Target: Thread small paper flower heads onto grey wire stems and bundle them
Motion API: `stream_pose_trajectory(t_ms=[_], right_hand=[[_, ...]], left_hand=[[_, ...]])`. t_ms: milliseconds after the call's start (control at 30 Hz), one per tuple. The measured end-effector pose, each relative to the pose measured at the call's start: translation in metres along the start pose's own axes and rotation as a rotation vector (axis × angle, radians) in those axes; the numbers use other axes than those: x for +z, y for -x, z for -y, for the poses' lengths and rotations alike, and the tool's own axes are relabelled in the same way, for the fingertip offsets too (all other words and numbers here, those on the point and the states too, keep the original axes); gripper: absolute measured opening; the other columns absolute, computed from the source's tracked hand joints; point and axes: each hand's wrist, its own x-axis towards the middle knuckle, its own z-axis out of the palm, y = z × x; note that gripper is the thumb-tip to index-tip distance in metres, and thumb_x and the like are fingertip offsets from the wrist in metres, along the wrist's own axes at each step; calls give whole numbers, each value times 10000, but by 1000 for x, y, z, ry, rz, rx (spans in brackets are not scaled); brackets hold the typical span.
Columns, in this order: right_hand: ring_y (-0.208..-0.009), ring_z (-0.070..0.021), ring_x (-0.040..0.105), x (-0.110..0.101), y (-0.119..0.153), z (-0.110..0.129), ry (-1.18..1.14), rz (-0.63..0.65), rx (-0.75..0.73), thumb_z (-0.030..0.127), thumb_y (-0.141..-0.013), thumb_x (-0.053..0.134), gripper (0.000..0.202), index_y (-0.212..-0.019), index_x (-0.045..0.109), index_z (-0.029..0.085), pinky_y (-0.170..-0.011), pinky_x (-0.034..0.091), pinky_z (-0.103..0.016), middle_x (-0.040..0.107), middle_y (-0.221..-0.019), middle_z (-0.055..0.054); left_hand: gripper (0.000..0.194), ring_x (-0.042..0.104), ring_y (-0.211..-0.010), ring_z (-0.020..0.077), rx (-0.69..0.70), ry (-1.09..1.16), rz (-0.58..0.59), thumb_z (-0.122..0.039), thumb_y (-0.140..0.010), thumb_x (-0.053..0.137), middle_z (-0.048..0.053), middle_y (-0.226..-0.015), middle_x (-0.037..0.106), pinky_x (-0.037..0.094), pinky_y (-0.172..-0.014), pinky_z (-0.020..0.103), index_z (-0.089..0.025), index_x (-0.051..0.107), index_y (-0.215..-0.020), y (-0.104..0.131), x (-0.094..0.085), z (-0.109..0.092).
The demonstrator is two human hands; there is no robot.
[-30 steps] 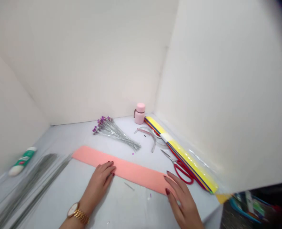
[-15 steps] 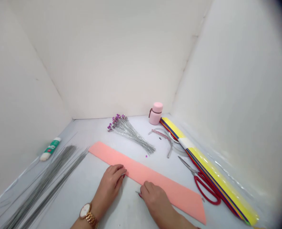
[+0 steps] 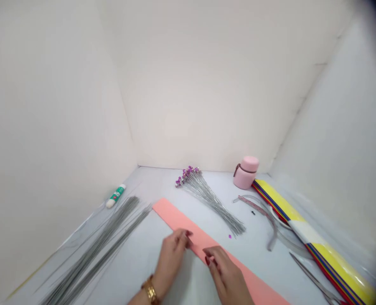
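A long salmon-pink strip (image 3: 172,216) lies slantwise on the white table. My left hand (image 3: 174,250) is at the strip's near edge, thumb and fingers pinched together; whatever is between them is too small to make out. To its right, my right hand (image 3: 224,271) is over the strip, its fingers curled with the tips close together, and I cannot make out anything in them. Beyond the strip lies a bundle of silvery stems (image 3: 211,199) with purple tips. Two bunches of grey wires (image 3: 102,241) rest left of my left hand.
A green and white glue tube (image 3: 115,196) lies at the left wall. At the right are a pink bottle (image 3: 246,173), bent clear strips (image 3: 272,231), scissors (image 3: 313,277) and a long pack of coloured sheets (image 3: 334,260). A purple scrap (image 3: 230,236) lies near the stems.
The view has swung left, so everything on the table appears farther right. My right hand has lifted from the strip's near edge to over it, and the thin piece at its fingertips no longer shows.
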Motion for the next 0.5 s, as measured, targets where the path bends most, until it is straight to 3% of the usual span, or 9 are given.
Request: stream_pose_trajectory(t_ms=[133,233,333,433,500], right_hand=[[-897,-232,558,-13,1,-31,281,-149,39,307,-831,419,206,-998,495,214,-670,479,-324,585,-940,-80],[-752,-227,564,-19,-1,-47,396,-121,40,334,-784,486,146,-838,515,201,-602,472,-336,579,-837,-71],[-632,-192,540,-16,-3,-50,436,-62,31,311,-798,469,157,-679,462,209,-531,440,-297,547,-716,-40],[-522,-165,509,-13,-2,-49,489,-123,12,302,-826,423,212,-631,412,219,-458,383,-255,514,-603,-7],[-444,-155,467,-14,2,-45,561,-195,-13,295,-840,398,223,-628,404,225,-422,332,-249,478,-524,16]], left_hand=[[230,516,-947,282,-14,-169,-274,-308,-804,435,109,-874,620,319,-874,424,-195,615,-890,-39,-74,22],[233,354,-1143,332,17,-219,-370,-221,-752,484,158,-1073,540,193,-956,500,-157,597,-945,-54,-103,33],[327,305,-1194,312,59,-186,-372,-226,-741,507,149,-1212,448,200,-979,486,-166,545,-1060,-46,-88,36],[304,554,-922,248,41,-80,-242,-288,-762,502,121,-1051,567,407,-842,412,-175,548,-1040,-24,-42,36],[313,604,-828,215,6,6,-154,-317,-775,497,125,-947,618,467,-754,342,-150,537,-1036,-11,-11,33]])
